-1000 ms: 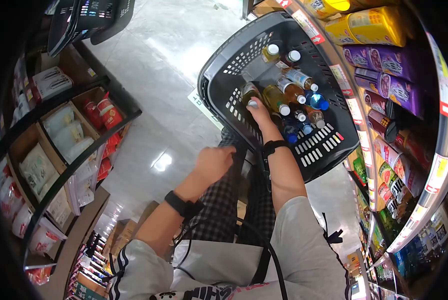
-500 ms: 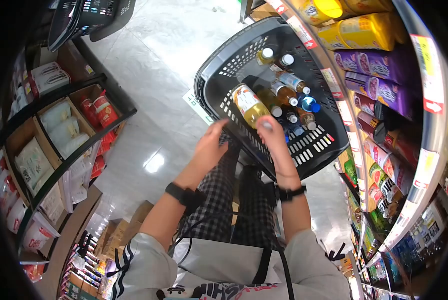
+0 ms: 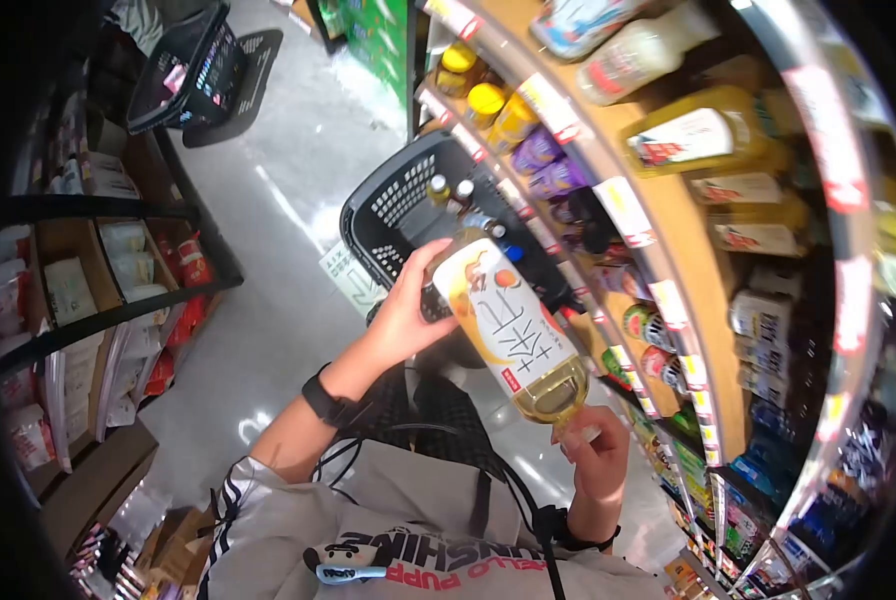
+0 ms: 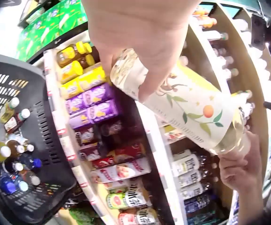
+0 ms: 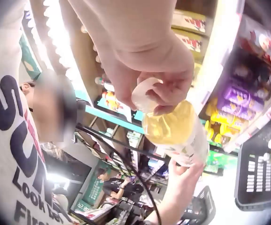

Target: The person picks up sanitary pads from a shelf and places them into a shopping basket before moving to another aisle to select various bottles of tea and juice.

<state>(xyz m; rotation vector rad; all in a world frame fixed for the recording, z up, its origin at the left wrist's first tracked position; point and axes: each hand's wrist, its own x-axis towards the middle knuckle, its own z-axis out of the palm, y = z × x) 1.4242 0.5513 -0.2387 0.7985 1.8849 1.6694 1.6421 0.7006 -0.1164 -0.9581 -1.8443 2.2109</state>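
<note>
Both hands hold a large clear bottle (image 3: 513, 325) of pale yellow drink, slanted in front of the body above the basket's near side. Its wide white label carries big dark characters and orange fruit. My left hand (image 3: 406, 312) grips the base end, thumb on one side and fingers round the other. At the neck end my right hand (image 3: 598, 458) pinches the white cap (image 5: 145, 93), seen between curled fingers in the right wrist view. Below stands a black shopping basket (image 3: 365, 225) with several bottles (image 4: 20, 164) inside.
Close on the right, a curved store shelf (image 3: 668, 300) holds bottles and purple packs (image 4: 95, 110). On the left stands a bin rack (image 3: 118, 320) of bagged goods. A second black basket (image 3: 183, 75) sits on the grey floor further ahead.
My right hand has lifted the bottle out of the basket by its neck. The left hand, empty before, has come to its base. The head view has turned toward the right-hand shelf.
</note>
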